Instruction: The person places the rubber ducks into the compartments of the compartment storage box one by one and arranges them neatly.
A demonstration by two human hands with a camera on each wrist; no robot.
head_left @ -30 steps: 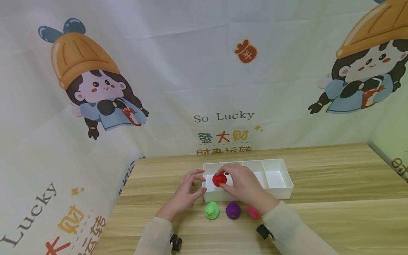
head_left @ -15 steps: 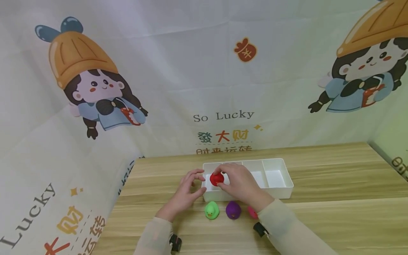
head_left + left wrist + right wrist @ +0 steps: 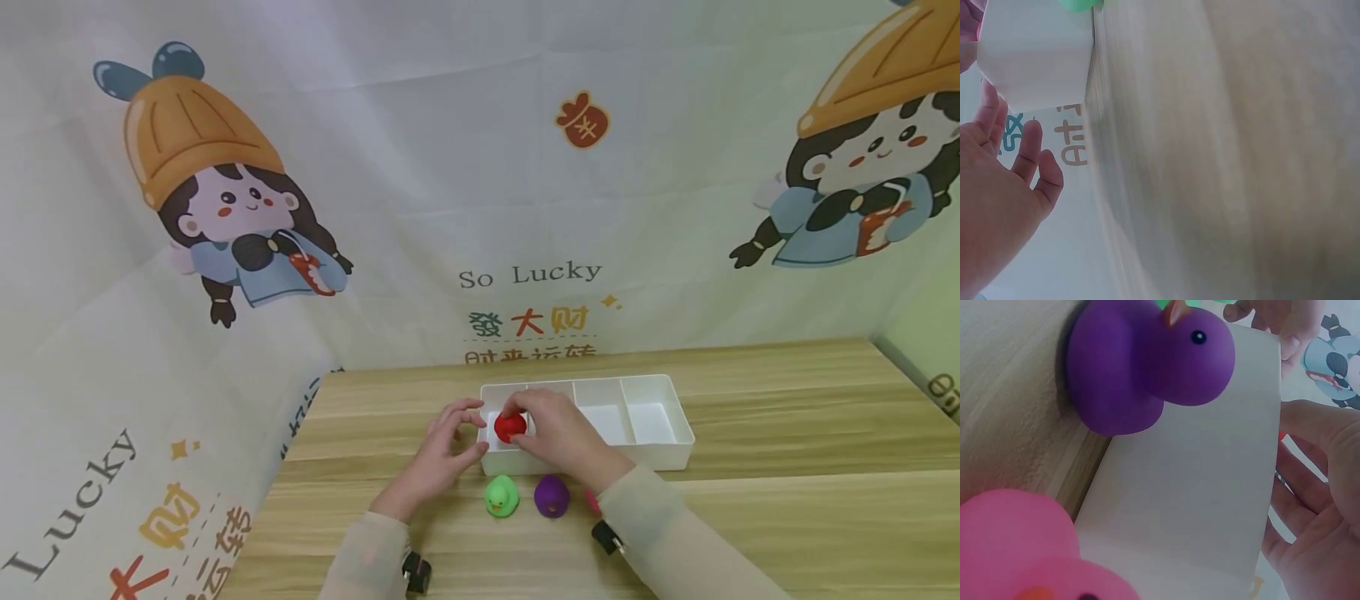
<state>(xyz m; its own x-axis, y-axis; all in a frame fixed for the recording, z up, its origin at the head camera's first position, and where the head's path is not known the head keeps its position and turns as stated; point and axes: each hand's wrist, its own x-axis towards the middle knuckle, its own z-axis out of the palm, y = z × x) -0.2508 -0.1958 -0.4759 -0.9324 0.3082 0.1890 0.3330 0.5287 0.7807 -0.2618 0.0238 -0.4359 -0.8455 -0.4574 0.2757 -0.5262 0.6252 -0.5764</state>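
Over the leftmost compartment of a white divided box (image 3: pixel 660 454), my right hand (image 3: pixel 558 429) pinches a red rubber duck (image 3: pixel 510 427) between thumb and fingers. Whether the duck touches the compartment floor cannot be told. My left hand (image 3: pixel 442 454) is at the box's left end, its fingers loosely bent around the corner and holding no duck. In the left wrist view, the left hand's fingers (image 3: pixel 1029 150) spread beside the box's end wall (image 3: pixel 1038 69). The right wrist view shows the right hand (image 3: pixel 1316 500) reaching over the box's rim, with the red duck almost wholly hidden.
In front of the box, a green duck (image 3: pixel 501 497) and a purple duck (image 3: pixel 552 497) stand on the wooden table (image 3: pixel 787 417). A pink duck (image 3: pixel 1016 531) beside them is mostly behind the right sleeve in the head view. A printed cloth (image 3: pixel 405 167) hangs behind.
The right hand has carried the red duck slightly left, further into the leftmost compartment. Its sleeve now covers more of the pink duck. The left hand has stayed at the box's end.
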